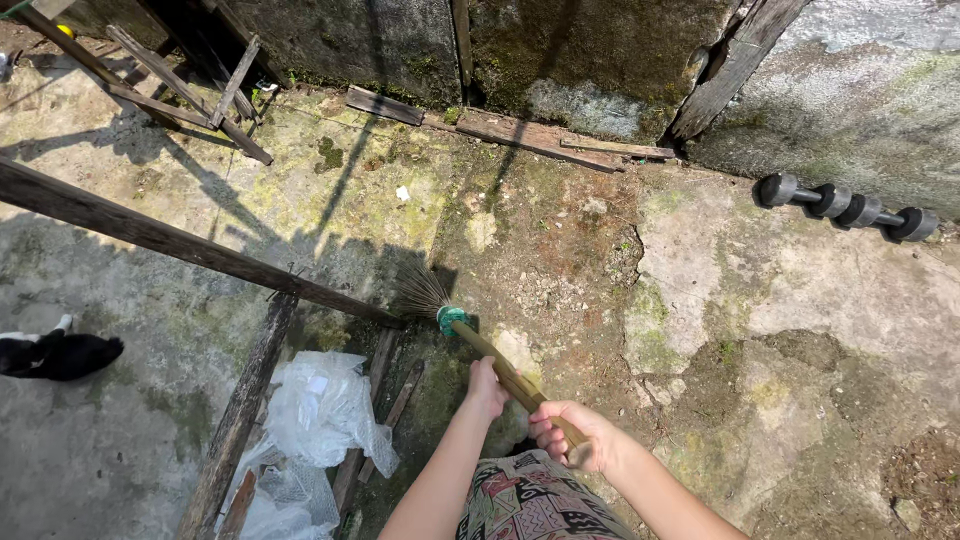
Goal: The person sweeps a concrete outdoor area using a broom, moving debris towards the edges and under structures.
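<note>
Wooden-handled stick broom (pixel 470 340), its stiff brown bristles fanned on cracked, mossy concrete. The left hand (pixel 487 388) wraps the handle mid-length; the right hand (pixel 572 434) fists its end. Left of the broom lie crumpled clear plastic sheeting (pixel 320 410) and weathered planks (pixel 190 245). Far right of the broom, a black dumbbell bar (pixel 845 207).

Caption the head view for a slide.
Both hands, left hand ahead of right hand, grip a stick broom over mossy concrete.

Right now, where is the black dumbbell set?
In the head view, the black dumbbell set lies far right on the concrete ground, beside the mossy wall, away from the stick broom.
</note>
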